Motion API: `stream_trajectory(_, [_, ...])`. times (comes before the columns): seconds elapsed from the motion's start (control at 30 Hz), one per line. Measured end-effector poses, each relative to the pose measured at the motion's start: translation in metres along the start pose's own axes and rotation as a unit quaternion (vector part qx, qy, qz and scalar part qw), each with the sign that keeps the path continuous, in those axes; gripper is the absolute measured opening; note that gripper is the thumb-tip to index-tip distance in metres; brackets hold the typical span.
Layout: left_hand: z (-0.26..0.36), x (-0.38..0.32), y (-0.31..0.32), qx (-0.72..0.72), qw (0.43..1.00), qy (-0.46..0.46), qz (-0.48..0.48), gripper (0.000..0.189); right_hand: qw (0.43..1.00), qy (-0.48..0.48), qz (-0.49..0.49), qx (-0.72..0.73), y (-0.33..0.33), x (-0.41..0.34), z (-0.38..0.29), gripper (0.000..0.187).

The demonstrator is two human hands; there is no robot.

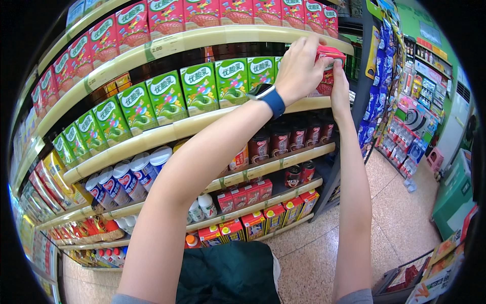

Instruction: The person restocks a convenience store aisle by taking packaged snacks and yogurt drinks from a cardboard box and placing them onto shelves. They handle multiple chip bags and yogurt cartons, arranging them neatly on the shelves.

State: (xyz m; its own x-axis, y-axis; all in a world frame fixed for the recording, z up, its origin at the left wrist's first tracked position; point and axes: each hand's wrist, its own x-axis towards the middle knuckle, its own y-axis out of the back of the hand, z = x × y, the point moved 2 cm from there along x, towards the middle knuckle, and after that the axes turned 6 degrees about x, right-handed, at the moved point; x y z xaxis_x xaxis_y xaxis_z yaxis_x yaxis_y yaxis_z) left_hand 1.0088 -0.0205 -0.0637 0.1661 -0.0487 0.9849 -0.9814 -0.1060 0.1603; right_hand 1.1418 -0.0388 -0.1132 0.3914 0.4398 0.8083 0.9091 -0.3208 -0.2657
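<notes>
At the right end of the green-carton shelf row, a red drink carton (331, 52) sits between my two hands. My left hand (302, 70), wearing a watch with a dark blue band, grips it from the left with the thumb across its front. On the other side my right hand (340, 89) holds its right edge, thumb near the top corner. Fingers hide much of the carton. Left of my hands stand green drink cartons (199, 87) in a row. Pink drink cartons (203, 15) with strawberry pictures line the shelf above.
Cream shelf edges (224, 36) carry price strips. Lower shelves hold white-lidded cans (140, 167), dark cups (281, 140) and red boxed drinks (253, 224). Blue hanging packets (383, 57) flank the shelf's right end. A tiled floor (395, 212) and a green bin-like container (453, 190) lie to the right.
</notes>
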Motion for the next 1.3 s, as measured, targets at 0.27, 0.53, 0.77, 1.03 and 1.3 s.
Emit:
stream_trajectory(0.27, [0.030, -0.063, 0.118, -0.165, 0.968, 0.187, -0.016, 0.038, 0.990, -0.074, 0.004, 0.121, -0.110, -0.114, -0.047, 0.046])
stream_trajectory(0.53, [0.030, -0.175, 0.238, -0.171, 0.906, 0.376, 0.093, 0.033, 0.849, -0.301, -0.120, 0.416, -0.215, -0.235, -0.009, 0.047])
stream_trajectory(0.77, [0.025, -0.246, 0.297, -0.099, 0.880, 0.454, 0.098, 0.027, 0.778, -0.385, -0.089, 0.489, -0.266, -0.308, 0.029, 0.045])
stream_trajectory(1.03, [0.013, -0.332, 0.322, -0.144, 0.786, 0.570, 0.190, 0.034, 0.783, -0.493, -0.055, 0.376, -0.289, -0.368, 0.058, 0.041])
stream_trajectory(1.3, [0.027, -0.370, 0.332, -0.159, 0.782, 0.568, 0.201, 0.029, 0.763, -0.516, -0.062, 0.384, -0.295, -0.394, 0.068, 0.036])
